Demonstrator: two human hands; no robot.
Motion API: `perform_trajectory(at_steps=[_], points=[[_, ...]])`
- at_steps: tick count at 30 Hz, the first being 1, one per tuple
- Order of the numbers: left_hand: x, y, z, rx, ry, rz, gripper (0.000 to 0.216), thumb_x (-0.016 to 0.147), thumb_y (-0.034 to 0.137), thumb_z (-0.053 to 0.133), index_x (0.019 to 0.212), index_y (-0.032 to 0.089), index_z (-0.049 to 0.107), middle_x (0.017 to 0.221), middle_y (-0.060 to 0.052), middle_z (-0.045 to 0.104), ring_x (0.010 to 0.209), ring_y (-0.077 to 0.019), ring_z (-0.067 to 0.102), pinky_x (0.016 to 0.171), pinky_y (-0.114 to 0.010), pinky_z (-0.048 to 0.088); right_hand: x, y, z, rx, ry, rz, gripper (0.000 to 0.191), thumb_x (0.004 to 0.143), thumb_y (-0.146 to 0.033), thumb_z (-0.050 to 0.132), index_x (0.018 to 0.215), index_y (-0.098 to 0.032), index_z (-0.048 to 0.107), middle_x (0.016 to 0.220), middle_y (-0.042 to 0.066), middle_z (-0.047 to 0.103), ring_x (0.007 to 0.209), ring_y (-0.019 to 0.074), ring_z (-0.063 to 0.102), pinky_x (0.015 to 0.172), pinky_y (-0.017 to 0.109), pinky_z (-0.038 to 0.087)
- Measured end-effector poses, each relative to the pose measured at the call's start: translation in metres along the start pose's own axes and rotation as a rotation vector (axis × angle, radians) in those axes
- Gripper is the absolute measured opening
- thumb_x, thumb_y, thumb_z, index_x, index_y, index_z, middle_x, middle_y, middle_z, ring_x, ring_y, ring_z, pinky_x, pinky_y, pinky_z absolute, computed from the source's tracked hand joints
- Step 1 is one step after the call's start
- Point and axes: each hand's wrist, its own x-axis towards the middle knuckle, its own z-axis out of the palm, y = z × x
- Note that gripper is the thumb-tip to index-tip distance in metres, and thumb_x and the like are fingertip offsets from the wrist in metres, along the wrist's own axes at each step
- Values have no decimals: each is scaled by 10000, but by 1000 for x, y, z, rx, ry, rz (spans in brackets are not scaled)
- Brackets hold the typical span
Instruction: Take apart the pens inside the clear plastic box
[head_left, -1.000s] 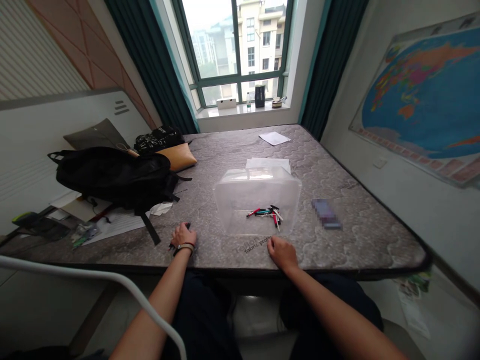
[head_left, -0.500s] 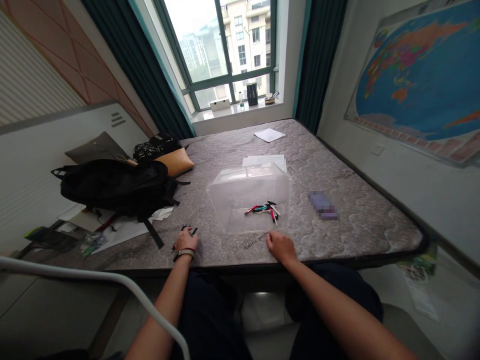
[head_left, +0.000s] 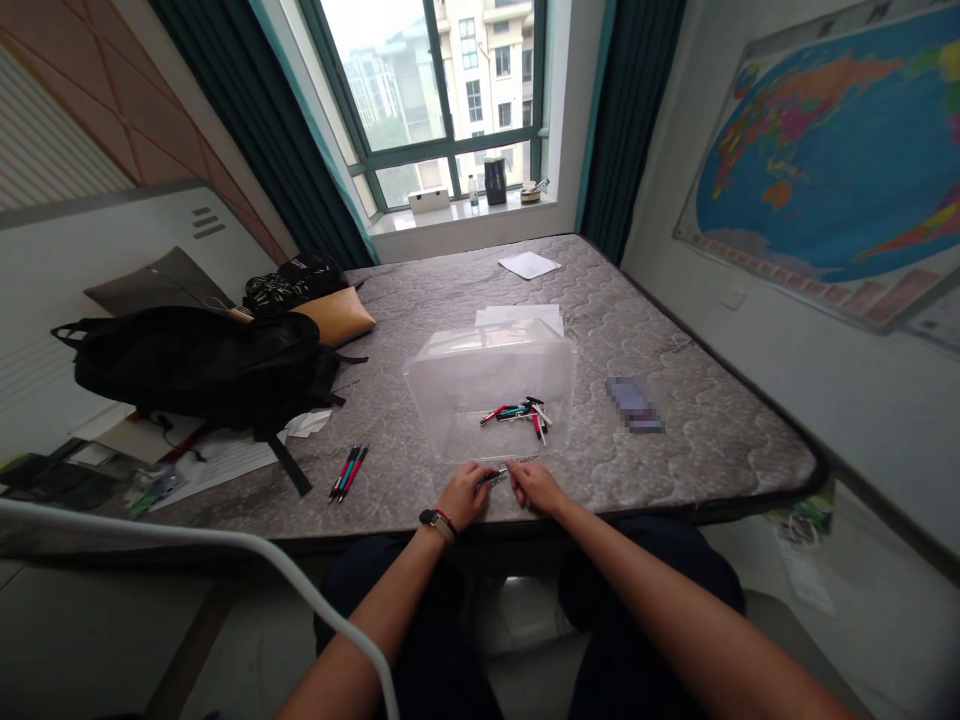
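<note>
Close to the mattress's near edge, my left hand [head_left: 463, 496] grips a dark pen [head_left: 492, 476] that points toward the right. My right hand [head_left: 537, 487] is closed beside the pen's far end; its fingertips seem to meet the pen, though what they hold is hidden. Just beyond both hands stands a clear plastic box [head_left: 435, 400]. Several red, teal, black and white pens [head_left: 517, 412] lie in a loose pile within it. To the left, a small row of red, black and teal pens [head_left: 349, 473] rests side by side on the mattress [head_left: 405, 480].
A black backpack [head_left: 195, 360] with trailing straps lies at the left, near a tan pouch [head_left: 335, 316] and papers [head_left: 225, 472]. White sheets [head_left: 517, 316] lie behind the box. A blurred purple item [head_left: 634, 405] is at the right. A white curved tube [head_left: 247, 543] crosses the lower left.
My left hand has left the pens at the left and moved right with a pen, meeting my right hand before the box. The view has shifted slightly.
</note>
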Motion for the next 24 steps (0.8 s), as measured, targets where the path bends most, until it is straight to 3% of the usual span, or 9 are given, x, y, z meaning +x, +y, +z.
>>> perform_trajectory(at_steps=[3,6,14,24], points=[[14,4,7,-24,14,6,231,933,256,486,1095,228,649,1022,-55,641,984,-179,601,912,-293,461,8,0,5,67,-73,5,555,880,-594,460,508,-189,535,390,-39,485,375,104,439,459,209,336],[20,3,6,-31,55,-14,170,916,296,537,1030,225,641,1001,-42,664,960,-180,611,879,-289,462,12,1,3,95,-114,43,512,869,-595,465,588,-179,567,399,-50,489,333,98,412,389,205,288],[9,0,9,-13,66,-40,152,893,358,584,977,233,606,957,-25,699,892,-181,647,786,-272,470,20,8,3,127,-222,92,419,859,-551,531,675,-175,557,438,-69,495,338,69,408,367,184,281],[12,10,11,108,-60,-155,355,993,447,323,1003,263,626,902,-51,724,863,-210,680,706,-278,434,21,12,1,168,-259,72,439,899,-538,458,654,-181,528,434,-64,458,349,72,381,380,201,279]])
